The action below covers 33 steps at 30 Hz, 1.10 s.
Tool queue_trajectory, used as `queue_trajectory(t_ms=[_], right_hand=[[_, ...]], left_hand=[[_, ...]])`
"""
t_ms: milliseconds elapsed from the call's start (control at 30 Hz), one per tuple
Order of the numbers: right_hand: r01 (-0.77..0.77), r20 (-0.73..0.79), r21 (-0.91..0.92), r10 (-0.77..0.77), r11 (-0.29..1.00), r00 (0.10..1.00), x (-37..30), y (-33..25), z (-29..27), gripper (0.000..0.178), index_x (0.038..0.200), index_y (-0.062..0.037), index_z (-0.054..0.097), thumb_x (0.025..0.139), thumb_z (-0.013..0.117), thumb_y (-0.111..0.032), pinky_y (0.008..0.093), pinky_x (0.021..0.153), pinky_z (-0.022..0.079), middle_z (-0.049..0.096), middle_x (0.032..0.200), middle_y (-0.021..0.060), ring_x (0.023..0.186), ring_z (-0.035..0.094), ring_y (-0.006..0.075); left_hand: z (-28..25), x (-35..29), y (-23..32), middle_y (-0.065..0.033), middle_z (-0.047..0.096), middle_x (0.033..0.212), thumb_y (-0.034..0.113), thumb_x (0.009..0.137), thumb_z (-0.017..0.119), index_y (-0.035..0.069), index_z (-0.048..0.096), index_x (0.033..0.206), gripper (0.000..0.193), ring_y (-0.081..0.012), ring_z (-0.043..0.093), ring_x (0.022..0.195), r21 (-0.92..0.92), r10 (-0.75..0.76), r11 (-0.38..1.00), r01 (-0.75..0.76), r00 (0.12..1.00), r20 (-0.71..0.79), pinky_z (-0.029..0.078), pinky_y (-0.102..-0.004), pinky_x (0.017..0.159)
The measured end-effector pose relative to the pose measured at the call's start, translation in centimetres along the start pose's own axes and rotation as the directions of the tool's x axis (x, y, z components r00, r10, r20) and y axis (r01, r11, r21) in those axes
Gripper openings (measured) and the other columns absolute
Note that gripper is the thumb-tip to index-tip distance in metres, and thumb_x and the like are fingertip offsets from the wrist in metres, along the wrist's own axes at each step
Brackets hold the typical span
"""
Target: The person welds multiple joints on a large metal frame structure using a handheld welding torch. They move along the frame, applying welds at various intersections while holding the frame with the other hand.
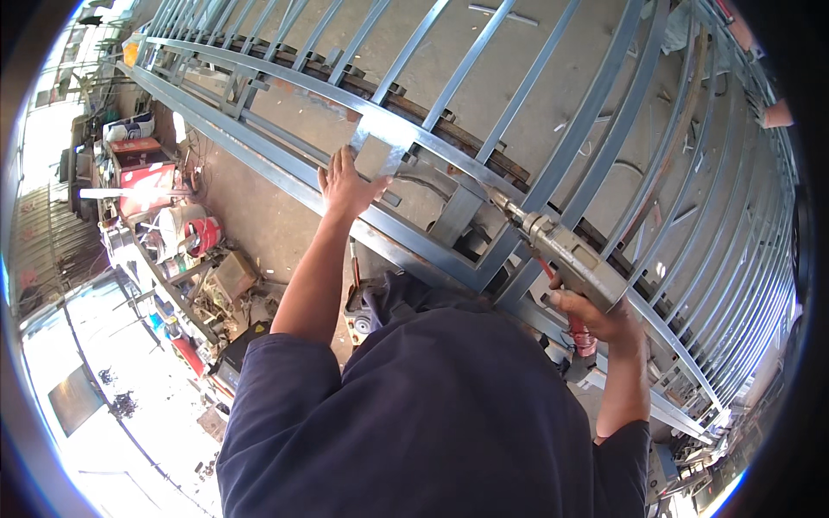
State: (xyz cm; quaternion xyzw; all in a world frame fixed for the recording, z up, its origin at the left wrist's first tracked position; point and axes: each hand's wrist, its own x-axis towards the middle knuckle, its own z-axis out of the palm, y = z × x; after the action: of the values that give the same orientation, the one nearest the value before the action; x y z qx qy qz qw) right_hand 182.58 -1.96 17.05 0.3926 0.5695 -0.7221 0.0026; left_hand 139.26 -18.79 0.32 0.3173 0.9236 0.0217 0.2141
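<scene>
My left hand is spread with its fingers apart, over a small U-shaped piece of flat metal set against the long rail of a steel bar frame. Its fingertips and thumb appear to touch the two legs of that piece. In my right hand is a grey, box-bodied welding gun, gripped by its lower end. The gun's narrow nozzle points up and left, close to the rail. My fingers partly hide the gun's handle.
Rectangular steel tubes run in front of me. More barred framework curves away on the right, where another person's hand rests near the bars. A red-handled tool and cluttered boxes are at left.
</scene>
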Motion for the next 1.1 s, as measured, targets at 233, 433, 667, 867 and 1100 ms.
queue_trajectory(t_ms=[233,433,667,867,1100], right_hand=[[-0.11,-0.135,-0.044,0.103,0.993,0.985,-3.2,0.2,5.0,0.063,0.146,-0.0037,0.056,0.09,0.083,-0.012,0.0328,0.096,0.052,0.07,0.109,0.0032,0.104,0.065,0.015],[-0.077,-0.209,-0.147,0.045,0.986,0.977,-1.2,-2.2,10.9,0.071,0.153,-0.0044,0.051,0.089,0.081,-0.011,0.0292,0.089,0.054,0.07,0.107,0.0028,0.098,0.065,0.0116],[-0.025,-0.282,-0.213,-0.037,0.977,0.959,3.8,-3.9,17.9,0.072,0.159,-0.0059,0.046,0.093,0.075,-0.013,0.0308,0.094,0.053,0.074,0.116,0.009,0.104,0.068,0.0127],[0.113,-0.246,-0.369,-0.214,0.923,0.945,9.1,-4.8,22.8,0.072,0.159,-0.0105,0.046,0.093,0.075,-0.014,0.0344,0.101,0.051,0.072,0.13,0.0185,0.118,0.07,0.0228],[0.063,-0.27,-0.526,-0.237,0.848,0.933,16.1,-4.1,26.6,0.086,0.161,-0.0225,0.042,0.084,0.078,-0.016,0.0494,0.093,0.056,0.07,0.128,0.0234,0.114,0.066,0.0478]], left_hand=[[0.8,0.5,0.3,-0.0191,0.04,0.165,0.059,0.071,0.087,0.0,0.03,0.163,0.123,-0.0305,0.03,0.158,-0.019,0.024,1.0,-0.023,1.0,0.009,0.013,-0.0508,0.13],[0.2,0.5,0.2,-0.0232,0.039,0.163,0.059,0.074,0.085,-0.004,0.025,0.163,0.124,-0.0359,0.033,0.156,-0.018,0.051,0.999,-0.05,0.998,0.042,0.013,-0.0513,0.13],[0.8,0.8,-2.3,-0.0235,0.045,0.158,0.06,0.08,0.082,-0.004,0.032,0.161,0.115,-0.0362,0.039,0.152,-0.034,0.221,0.974,-0.224,0.973,-0.071,0.018,-0.0534,0.129],[-0.4,1.8,-4.5,-0.016,0.05,0.155,0.058,0.083,0.08,0.002,0.033,0.162,0.108,-0.0312,0.043,0.149,-0.071,0.405,0.911,-0.406,0.914,-0.033,0.018,-0.0574,0.128],[0.2,2.3,-5.3,-0.0146,0.053,0.15,0.058,0.085,0.079,0.0,0.034,0.161,0.106,-0.0304,0.044,0.147,-0.048,0.447,0.892,-0.449,0.893,-0.048,0.016,-0.0632,0.128]])
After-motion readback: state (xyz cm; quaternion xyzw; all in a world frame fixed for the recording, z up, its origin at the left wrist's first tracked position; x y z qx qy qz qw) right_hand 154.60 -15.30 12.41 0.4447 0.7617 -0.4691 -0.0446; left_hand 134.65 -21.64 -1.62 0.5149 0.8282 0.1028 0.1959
